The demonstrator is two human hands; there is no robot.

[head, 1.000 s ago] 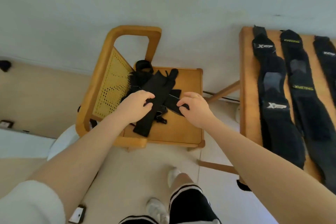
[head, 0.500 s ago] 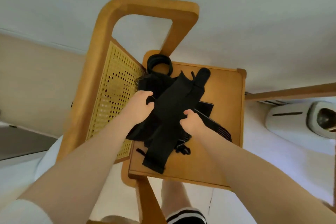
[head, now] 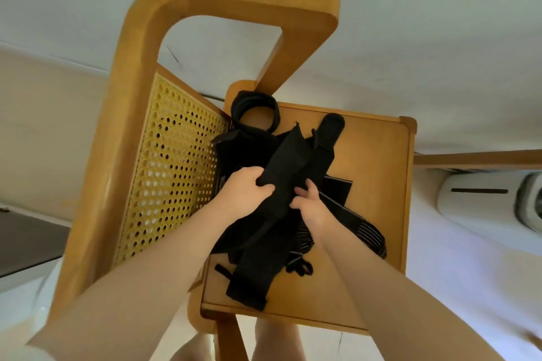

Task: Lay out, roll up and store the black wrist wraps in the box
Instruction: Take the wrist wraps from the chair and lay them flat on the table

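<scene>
Seen from above: a heap of black wrist wraps point(head: 264, 161) piled on the seat of a wooden chair point(head: 378, 173), cane back panel point(head: 176, 167) to the left of the heap. 1 long wrap point(head: 286, 167) lifted across the top of the pile, slanting from near the chair back down toward the seat's front edge, its lower end point(head: 249, 287) draped flat on the wood. Left hand point(head: 243, 193) curled round the left edge of that wrap, thumb over the fabric, fingers tucked under. Right hand point(head: 311, 208) pinching the same wrap at its right edge, fingers bent, touching the cloth. Hands close together, just apart. A coiled strap point(head: 255, 110) resting at the back of the seat, beside the chair's upright. A striped band point(head: 366, 231) trailing out to the right, under the right forearm. White appliance point(head: 481, 199) on the floor, well apart from the chair. Box not seen anywhere.
</scene>
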